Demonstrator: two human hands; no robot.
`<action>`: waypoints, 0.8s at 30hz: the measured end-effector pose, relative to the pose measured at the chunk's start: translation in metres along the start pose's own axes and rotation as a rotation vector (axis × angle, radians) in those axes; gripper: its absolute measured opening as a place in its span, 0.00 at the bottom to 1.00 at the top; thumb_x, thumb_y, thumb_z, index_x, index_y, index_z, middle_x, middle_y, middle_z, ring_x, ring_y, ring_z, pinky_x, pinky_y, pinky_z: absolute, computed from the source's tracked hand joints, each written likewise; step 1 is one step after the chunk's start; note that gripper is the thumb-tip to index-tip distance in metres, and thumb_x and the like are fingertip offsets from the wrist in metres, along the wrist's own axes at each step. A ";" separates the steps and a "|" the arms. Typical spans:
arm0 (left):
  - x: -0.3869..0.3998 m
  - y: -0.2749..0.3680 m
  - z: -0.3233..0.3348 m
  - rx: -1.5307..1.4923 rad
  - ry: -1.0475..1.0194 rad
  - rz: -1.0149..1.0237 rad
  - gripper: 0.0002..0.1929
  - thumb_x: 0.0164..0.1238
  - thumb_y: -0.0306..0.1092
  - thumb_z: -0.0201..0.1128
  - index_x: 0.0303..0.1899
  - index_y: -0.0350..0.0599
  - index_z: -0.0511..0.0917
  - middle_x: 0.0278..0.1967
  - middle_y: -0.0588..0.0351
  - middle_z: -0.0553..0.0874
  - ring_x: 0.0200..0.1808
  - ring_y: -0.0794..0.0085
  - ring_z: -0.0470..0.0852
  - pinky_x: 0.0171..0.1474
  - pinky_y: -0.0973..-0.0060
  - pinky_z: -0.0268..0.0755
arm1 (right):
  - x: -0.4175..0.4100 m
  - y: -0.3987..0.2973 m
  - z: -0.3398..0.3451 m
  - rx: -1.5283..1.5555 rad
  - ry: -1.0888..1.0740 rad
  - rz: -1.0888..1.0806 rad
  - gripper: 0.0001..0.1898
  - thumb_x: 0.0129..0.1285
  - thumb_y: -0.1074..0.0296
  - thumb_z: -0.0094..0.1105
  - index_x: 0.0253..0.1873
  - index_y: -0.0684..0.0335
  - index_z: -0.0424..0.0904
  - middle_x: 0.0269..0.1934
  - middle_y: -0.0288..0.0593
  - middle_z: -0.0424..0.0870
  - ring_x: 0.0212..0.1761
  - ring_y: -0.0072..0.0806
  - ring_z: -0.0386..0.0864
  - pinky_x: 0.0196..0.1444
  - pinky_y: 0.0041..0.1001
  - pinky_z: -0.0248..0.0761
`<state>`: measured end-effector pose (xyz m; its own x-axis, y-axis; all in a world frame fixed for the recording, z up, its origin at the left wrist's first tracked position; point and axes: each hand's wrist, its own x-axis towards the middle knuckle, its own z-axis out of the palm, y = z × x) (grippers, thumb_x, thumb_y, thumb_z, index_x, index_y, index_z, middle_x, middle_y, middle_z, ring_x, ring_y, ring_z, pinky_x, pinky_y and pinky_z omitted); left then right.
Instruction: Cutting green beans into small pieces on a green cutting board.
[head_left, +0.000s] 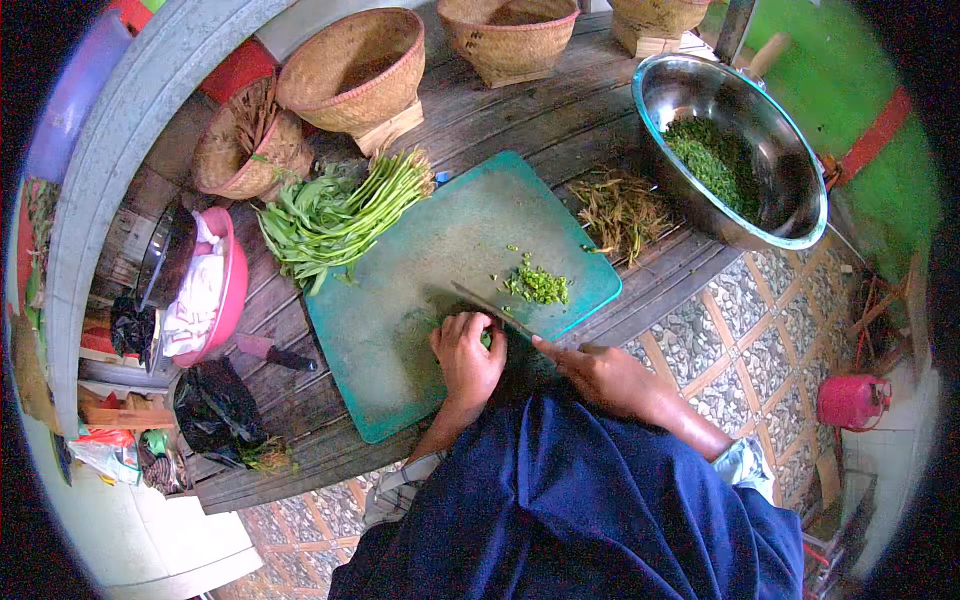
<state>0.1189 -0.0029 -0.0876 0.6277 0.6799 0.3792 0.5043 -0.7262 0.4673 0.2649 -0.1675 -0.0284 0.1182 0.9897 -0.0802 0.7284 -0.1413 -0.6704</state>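
My left hand (471, 351) is curled around a small bunch of greens (487, 338), mostly hidden under the fingers, on a green-edged cutting board (420, 262). The handle of a kitchen knife (495, 310) is in my right hand (600, 375); its blade runs just beyond my left fingers. Chopped green stems (538, 283) lie in a small heap on the board past the blade. A bundle of leafy greens with long stems (345, 210) rests across the board's far left edge.
Brown trimmings (622, 214) lie right of the board, near a steel bowl (799, 180) holding chopped greens. Woven baskets (352, 67) line the table's back. At left are a pink basin (234, 289), a second knife (277, 352) and a black plastic bag (217, 412) on the wooden table (300, 472).
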 end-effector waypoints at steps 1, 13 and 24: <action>-0.001 -0.002 0.001 0.021 0.002 0.006 0.07 0.54 0.35 0.65 0.33 0.48 0.77 0.33 0.56 0.79 0.41 0.58 0.77 0.46 0.59 0.61 | -0.002 -0.001 0.000 -0.043 -0.018 -0.003 0.27 0.67 0.68 0.52 0.71 0.46 0.65 0.32 0.58 0.80 0.32 0.53 0.81 0.35 0.46 0.74; -0.003 -0.004 -0.001 -0.036 0.068 0.092 0.07 0.56 0.35 0.64 0.34 0.48 0.77 0.33 0.56 0.79 0.41 0.58 0.76 0.46 0.59 0.61 | 0.014 -0.003 0.008 0.011 -0.013 0.043 0.25 0.67 0.69 0.51 0.69 0.46 0.67 0.35 0.61 0.81 0.34 0.54 0.82 0.37 0.47 0.74; -0.006 -0.006 -0.002 0.025 0.011 0.032 0.07 0.54 0.35 0.65 0.34 0.48 0.77 0.34 0.55 0.78 0.42 0.57 0.76 0.46 0.59 0.61 | 0.000 -0.009 0.004 -0.084 -0.050 0.020 0.29 0.66 0.67 0.51 0.72 0.45 0.62 0.30 0.59 0.80 0.31 0.54 0.82 0.34 0.47 0.75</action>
<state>0.1114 -0.0021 -0.0912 0.6373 0.6575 0.4020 0.4991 -0.7496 0.4348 0.2556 -0.1665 -0.0259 0.1006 0.9863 -0.1311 0.7805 -0.1600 -0.6043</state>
